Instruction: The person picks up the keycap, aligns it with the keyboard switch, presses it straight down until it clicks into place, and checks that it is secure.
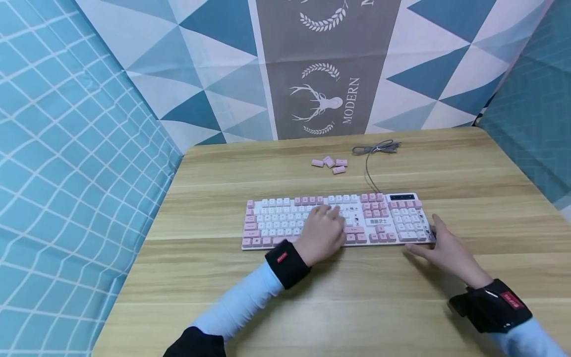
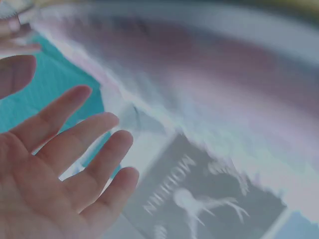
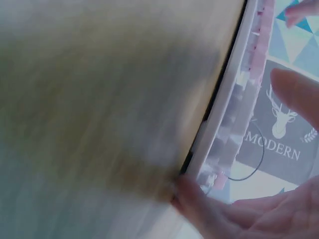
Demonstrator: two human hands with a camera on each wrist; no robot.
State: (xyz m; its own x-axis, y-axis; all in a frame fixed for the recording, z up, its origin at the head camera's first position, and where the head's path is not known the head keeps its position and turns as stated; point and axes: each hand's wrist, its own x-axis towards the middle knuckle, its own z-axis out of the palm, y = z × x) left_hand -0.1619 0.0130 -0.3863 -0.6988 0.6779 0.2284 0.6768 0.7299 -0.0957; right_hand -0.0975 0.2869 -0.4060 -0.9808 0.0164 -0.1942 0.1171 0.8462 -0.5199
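Head view first: nearest the camera are two pale blue sleeves, each ending in a black wrist strap with a small red label. The left hand point(image 1: 322, 234) lies over the middle of the keyboard point(image 1: 374, 220), palm down, its fingers reaching onto the keys; from above I cannot tell how far they bend. In the left wrist view that same hand point(image 2: 60, 169) shows a bare palm with fingers spread and nearly straight, holding nothing, so the grip is released. The right hand point(image 1: 446, 248) rests flat on the tabletop point(image 1: 468, 168) at the keyboard's right end, with its fingers stretched along the front right corner. The right wrist view is blurred, yet a fingertip point(image 3: 187, 191) presses against the thin white edge of the keyboard there, with the rest of the hand relaxed and nothing clenched.

Lying level on the tabletop, long side towards the person, the keyboard is a slim rectangular slab with blocky pink and white plastic keycaps and a small dark panel at its top right. A thin grey cable point(image 1: 372, 158) leaves its back edge and ends in a loose coil. Just left of that coil, four loose pink keycaps point(image 1: 330, 164) sit in a small cluster, apart from the keyboard. The tabletop has a light wood grain running in long stripes. Behind hangs cloth printed with blue and white triangles, and a grey banner point(image 1: 323, 99) bearing a white stag and the word MODERN.
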